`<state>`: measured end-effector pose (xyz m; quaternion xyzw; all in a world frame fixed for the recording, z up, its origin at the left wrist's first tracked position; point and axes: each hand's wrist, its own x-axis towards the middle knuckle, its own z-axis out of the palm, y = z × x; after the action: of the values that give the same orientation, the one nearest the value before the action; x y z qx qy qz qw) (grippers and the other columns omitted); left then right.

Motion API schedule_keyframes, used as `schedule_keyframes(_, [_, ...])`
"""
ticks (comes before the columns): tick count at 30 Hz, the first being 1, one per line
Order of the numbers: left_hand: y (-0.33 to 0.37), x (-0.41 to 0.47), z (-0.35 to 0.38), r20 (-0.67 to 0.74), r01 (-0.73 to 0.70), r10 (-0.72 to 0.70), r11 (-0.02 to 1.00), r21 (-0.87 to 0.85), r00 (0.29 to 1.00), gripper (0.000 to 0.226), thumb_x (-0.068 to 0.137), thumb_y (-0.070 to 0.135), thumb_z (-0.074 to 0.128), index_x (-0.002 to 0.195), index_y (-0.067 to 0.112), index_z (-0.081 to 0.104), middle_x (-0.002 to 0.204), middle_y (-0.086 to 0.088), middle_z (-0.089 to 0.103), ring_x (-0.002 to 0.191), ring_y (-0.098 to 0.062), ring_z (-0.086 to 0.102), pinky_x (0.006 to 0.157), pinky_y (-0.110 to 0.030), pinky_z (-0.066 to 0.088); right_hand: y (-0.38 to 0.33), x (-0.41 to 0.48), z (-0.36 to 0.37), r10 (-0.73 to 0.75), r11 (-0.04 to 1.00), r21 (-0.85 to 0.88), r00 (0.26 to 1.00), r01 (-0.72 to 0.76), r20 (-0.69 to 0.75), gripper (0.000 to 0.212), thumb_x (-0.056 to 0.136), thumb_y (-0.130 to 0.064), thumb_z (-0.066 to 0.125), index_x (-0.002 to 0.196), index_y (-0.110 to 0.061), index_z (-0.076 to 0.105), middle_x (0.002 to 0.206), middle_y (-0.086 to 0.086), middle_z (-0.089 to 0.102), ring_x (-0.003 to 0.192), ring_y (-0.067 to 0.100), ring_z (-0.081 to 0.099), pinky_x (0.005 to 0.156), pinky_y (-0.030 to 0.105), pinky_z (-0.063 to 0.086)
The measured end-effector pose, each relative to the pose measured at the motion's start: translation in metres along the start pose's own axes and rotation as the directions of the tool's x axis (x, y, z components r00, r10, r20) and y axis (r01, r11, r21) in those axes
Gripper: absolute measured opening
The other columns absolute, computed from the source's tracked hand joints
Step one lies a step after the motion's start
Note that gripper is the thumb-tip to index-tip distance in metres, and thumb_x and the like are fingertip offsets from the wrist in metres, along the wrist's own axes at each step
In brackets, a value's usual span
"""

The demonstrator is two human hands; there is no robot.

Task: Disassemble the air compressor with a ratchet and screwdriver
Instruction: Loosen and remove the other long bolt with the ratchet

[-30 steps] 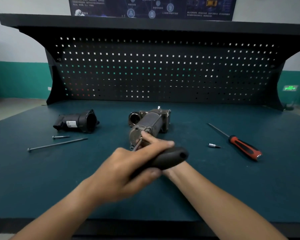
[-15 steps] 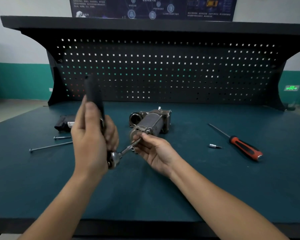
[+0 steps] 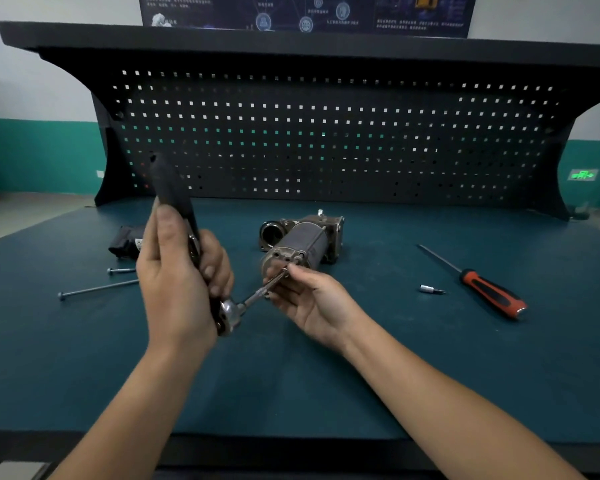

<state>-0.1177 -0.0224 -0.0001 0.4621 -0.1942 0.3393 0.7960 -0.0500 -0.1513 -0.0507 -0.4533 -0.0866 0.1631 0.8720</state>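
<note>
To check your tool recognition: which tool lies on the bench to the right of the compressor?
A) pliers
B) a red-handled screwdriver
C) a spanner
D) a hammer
B: the red-handled screwdriver lies flat on the bench, right of the compressor.

The bench top [image 3: 430,375] is dark teal; the pegboard [image 3: 326,140] is black, dotted with a regular grid of small square holes. The screwdriver [image 3: 492,296] has a red-and-black handle, the ratchet [image 3: 231,311] a black grip and bright silver head, the air compressor [image 3: 305,242] dull grey-brown metal.
</note>
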Motion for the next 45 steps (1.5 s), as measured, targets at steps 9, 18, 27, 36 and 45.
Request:
schedule_keyframes(9, [-0.01,-0.027,-0.014,0.694,-0.673,0.304,0.654,0.346,0.653,0.031,0.098,0.041,0.033,0.127,0.034,0.044,0.087,0.022,0.056,0.055,0.014,0.045,0.054,0.0,0.037,0.004,0.004,0.001,-0.011,0.998,-0.067,0.999,0.008,-0.045,0.026,0.088,-0.026,0.054,0.068,-0.015,0.068,0.062,-0.001,0.069,0.056,0.009,0.065,0.065,0.024,0.05])
schedule_keyframes(18, [0.0,0.0,-0.002,0.009,-0.061,0.06,0.996,0.071,0.998,0.028,0.094,0.04,0.036,0.073,0.027,0.048,0.041,0.012,0.033,0.029,-0.005,0.026,0.037,-0.01,0.026,-0.001,-0.001,-0.002,0.043,0.998,-0.047,0.999,-0.042,0.021,0.028,0.098,-0.015,0.036,0.087,-0.01,0.061,0.072,0.0,0.073,0.064,0.009,0.069,0.056,0.019,0.053])
schedule_keyframes(27, [-0.006,-0.035,-0.006,0.532,-0.53,0.32,0.791,0.305,0.784,0.034,0.096,0.05,0.036,0.124,0.033,0.044,0.071,0.02,0.059,0.049,0.009,0.048,0.051,-0.003,0.037,0.002,0.003,-0.007,0.024,0.994,-0.107,0.999,-0.027,-0.031,0.021,0.085,-0.024,0.055,0.071,-0.015,0.069,0.071,0.0,0.072,0.063,0.009,0.068,0.064,0.021,0.051])
schedule_keyframes(36, [0.0,0.003,-0.002,-0.064,0.027,-0.03,0.999,-0.041,0.998,0.032,0.102,0.035,0.028,0.073,0.024,0.037,0.043,0.012,0.028,0.031,-0.002,0.023,0.034,-0.01,0.023,-0.001,-0.003,-0.007,0.049,0.998,-0.034,0.998,-0.048,0.039,0.025,0.092,-0.008,0.044,0.081,-0.01,0.066,0.074,0.001,0.073,0.062,0.01,0.069,0.059,0.02,0.054])
schedule_keyframes(45, [-0.007,-0.026,-0.009,0.621,-0.565,0.272,0.753,0.339,0.735,0.036,0.097,0.052,0.032,0.133,0.05,0.036,0.076,0.036,0.054,0.046,0.01,0.039,0.044,-0.006,0.032,0.0,-0.003,-0.006,0.04,0.999,-0.026,0.999,-0.039,0.015,0.034,0.092,-0.003,0.043,0.072,-0.012,0.069,0.07,0.002,0.072,0.058,0.009,0.067,0.056,0.019,0.054])
